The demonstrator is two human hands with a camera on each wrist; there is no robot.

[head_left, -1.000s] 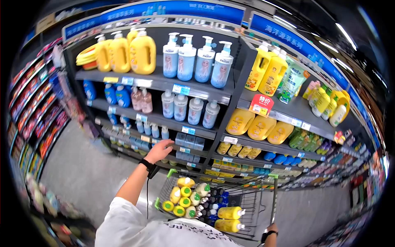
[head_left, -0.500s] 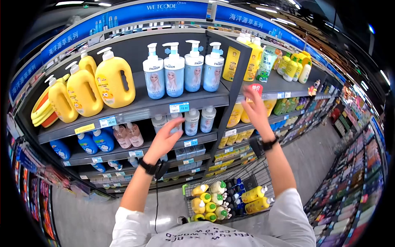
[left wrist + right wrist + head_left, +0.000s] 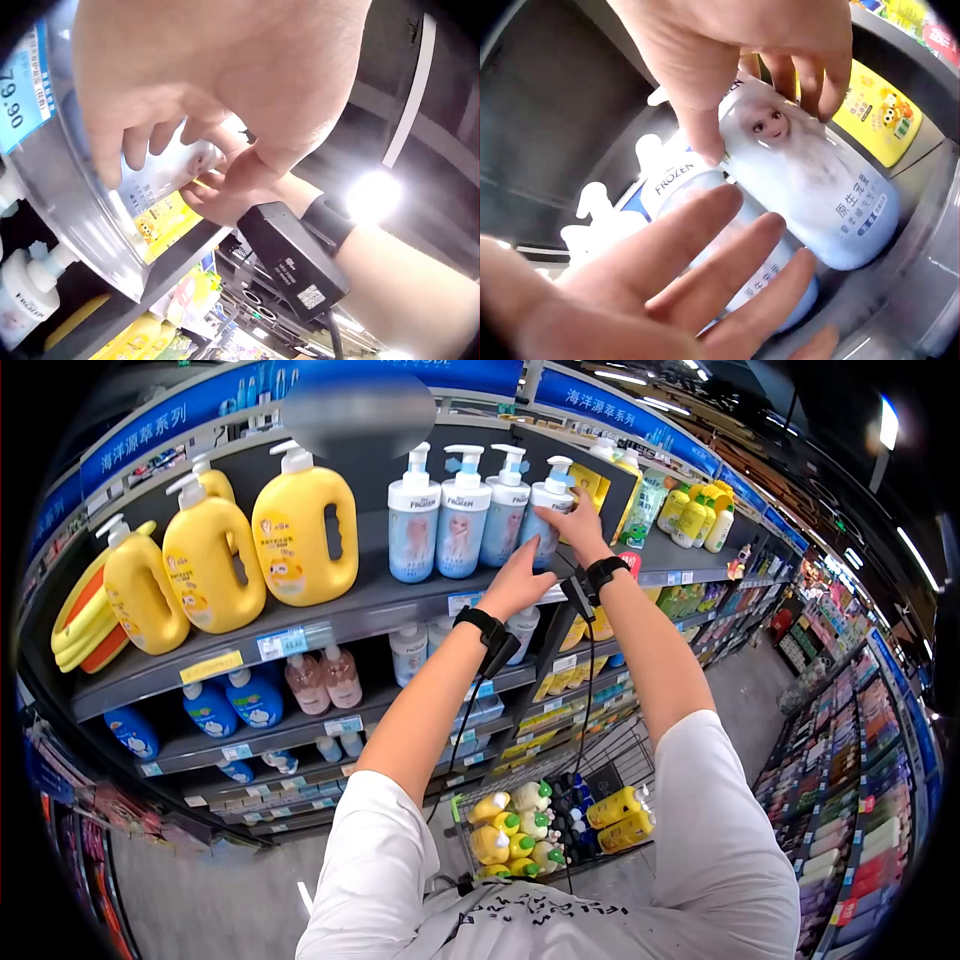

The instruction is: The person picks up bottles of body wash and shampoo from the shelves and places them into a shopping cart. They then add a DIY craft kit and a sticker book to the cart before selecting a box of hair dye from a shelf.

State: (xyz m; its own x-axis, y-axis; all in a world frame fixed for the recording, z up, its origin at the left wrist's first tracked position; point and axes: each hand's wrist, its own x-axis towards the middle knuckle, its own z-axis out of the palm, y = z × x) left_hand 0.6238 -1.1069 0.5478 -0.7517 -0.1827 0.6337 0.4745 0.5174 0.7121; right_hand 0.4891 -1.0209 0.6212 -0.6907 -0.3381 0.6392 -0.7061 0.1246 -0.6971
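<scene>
My right hand (image 3: 577, 528) grips the rightmost light-blue Frozen pump bottle (image 3: 817, 176) on the upper shelf, thumb on one side and fingers round the other. My left hand (image 3: 515, 582) is held in front of that row, its fingers (image 3: 754, 251) extended and spread. They overlap a neighbouring Frozen pump bottle (image 3: 694, 202) in the right wrist view. Two more Frozen bottles (image 3: 414, 525) stand upright to the left. A yellow bottle (image 3: 881, 112) is behind the gripped one, past a dark divider.
Large yellow pump bottles (image 3: 305, 545) stand left on the same shelf (image 3: 375, 610). Blue bottles (image 3: 209, 708) and pink bottles (image 3: 341, 675) fill the shelf below. A shopping cart (image 3: 620, 755) with yellow, white and dark bottles is below my arms.
My right hand has left the cart handle and come up to the rightmost Frozen bottle. My left hand has risen from the lower shelves to the upper row. The view has moved closer.
</scene>
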